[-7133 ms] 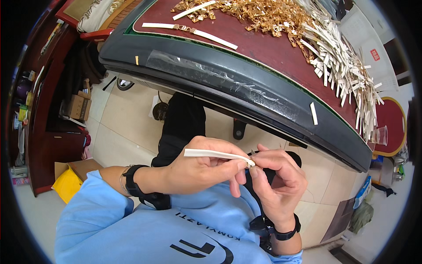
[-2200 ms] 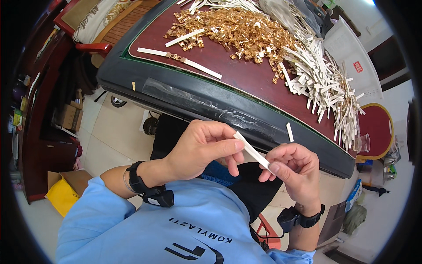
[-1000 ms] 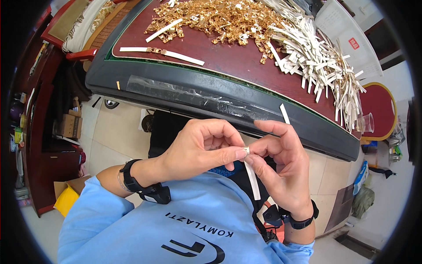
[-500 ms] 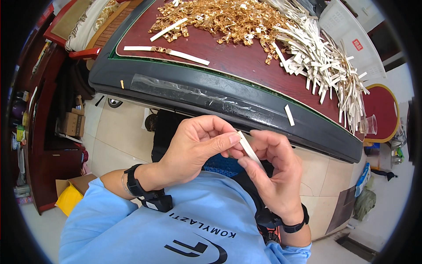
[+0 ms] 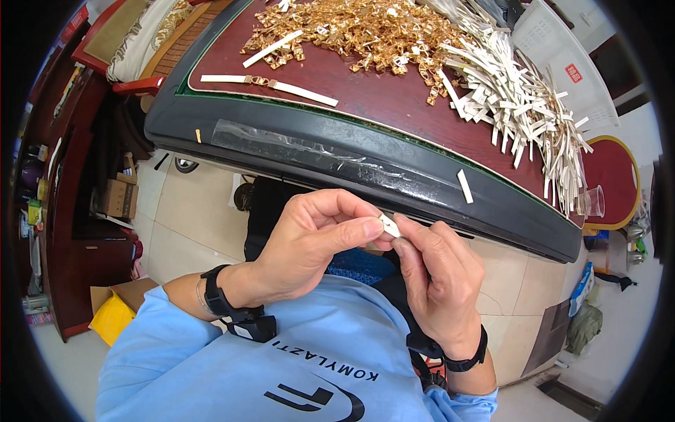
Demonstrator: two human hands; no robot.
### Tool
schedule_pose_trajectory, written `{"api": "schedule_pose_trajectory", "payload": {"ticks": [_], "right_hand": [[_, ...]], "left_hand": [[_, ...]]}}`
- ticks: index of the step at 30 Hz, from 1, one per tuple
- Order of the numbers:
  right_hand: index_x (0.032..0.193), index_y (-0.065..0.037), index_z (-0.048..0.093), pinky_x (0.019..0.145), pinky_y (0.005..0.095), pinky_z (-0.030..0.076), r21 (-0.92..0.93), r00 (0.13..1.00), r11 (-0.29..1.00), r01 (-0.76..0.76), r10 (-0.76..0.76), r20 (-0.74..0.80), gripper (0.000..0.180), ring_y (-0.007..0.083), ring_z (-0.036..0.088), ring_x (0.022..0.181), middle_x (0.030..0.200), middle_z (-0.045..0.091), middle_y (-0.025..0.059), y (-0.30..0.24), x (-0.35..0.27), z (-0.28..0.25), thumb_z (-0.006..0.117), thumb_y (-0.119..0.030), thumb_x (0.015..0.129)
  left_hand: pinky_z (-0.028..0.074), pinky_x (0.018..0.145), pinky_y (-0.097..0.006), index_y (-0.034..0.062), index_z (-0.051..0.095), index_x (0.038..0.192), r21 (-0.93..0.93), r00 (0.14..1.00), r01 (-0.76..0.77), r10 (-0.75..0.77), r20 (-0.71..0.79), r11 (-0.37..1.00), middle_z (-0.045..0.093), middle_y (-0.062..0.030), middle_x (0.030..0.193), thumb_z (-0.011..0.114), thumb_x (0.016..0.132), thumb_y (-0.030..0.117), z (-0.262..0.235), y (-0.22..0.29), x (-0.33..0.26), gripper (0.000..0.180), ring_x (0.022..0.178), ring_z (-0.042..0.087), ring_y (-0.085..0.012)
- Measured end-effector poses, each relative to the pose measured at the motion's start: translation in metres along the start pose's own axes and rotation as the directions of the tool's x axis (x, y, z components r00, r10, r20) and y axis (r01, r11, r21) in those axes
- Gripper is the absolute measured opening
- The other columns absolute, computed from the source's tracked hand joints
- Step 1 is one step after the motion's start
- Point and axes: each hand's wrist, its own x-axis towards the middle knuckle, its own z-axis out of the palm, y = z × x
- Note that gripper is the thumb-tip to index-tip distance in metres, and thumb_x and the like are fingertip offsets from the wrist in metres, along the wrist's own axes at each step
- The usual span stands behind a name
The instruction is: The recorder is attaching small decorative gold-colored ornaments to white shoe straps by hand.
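Over my lap, in front of the table's near edge, a short white strip [image 5: 389, 226] is pinched between both hands. My left hand [image 5: 320, 235] is closed on one end, the thumb lying along it. My right hand [image 5: 444, 271] grips the other end with thumb and fingertips. Only a little of the strip shows between the fingers; a small dark mark or slit is on it. Whether a metal piece is hidden in the left fingers I cannot tell.
On the dark red tabletop [image 5: 394, 112] lie a heap of gold metal buckles [image 5: 373, 39], a big pile of white strips [image 5: 503, 102] and two strips joined by gold buckles [image 5: 260, 81]. One loose strip [image 5: 465, 186] rests on the black table edge. A plastic cup [image 5: 595, 202] stands right.
My right fingers have closed in on the strip near my left fingertips. Less of the strip shows now, its long end being covered by the right hand. The left hand has barely moved.
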Motion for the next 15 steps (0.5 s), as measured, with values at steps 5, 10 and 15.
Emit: {"api": "schedule_pose_trajectory", "payload": {"ticks": [5,10,15], "right_hand": [[0.097,0.002,0.065,0.047,0.0317,0.043,-0.050,0.999,0.998,0.046,-0.047,-0.021,0.023,0.0214,0.054,0.053,0.067,0.053,0.0084,0.003,0.002,0.000,0.074,0.002,0.076],[0.095,0.001,0.065,0.046,0.0316,0.043,-0.070,0.997,0.995,0.067,-0.069,-0.031,0.022,0.0221,0.054,0.053,0.067,0.054,0.0084,0.007,0.002,0.000,0.074,0.001,0.075],[0.100,0.000,0.066,0.055,0.0333,0.047,-0.146,0.997,0.988,0.058,-0.065,-0.048,0.027,0.0233,0.058,0.061,0.074,0.061,0.0081,0.009,0.011,-0.001,0.076,-0.004,0.075]], "left_hand": [[0.051,0.080,-0.032,0.0014,0.065,0.094,-0.008,1.000,-0.029,0.029,0.008,1.000,0.067,-0.0144,0.098,0.061,0.091,0.002,0.002,0.002,0.002,0.006,0.089,0.065,-0.0178],[0.051,0.080,-0.031,0.0018,0.065,0.094,0.024,1.000,-0.023,0.023,0.019,0.999,0.067,-0.0131,0.099,0.061,0.091,0.002,0.000,0.002,0.005,0.005,0.089,0.064,-0.0161],[0.051,0.077,-0.029,0.0019,0.064,0.096,0.032,0.999,0.016,-0.014,-0.049,0.999,0.068,-0.0110,0.098,0.061,0.092,0.003,0.004,0.001,0.010,0.005,0.089,0.064,-0.0145]]}}
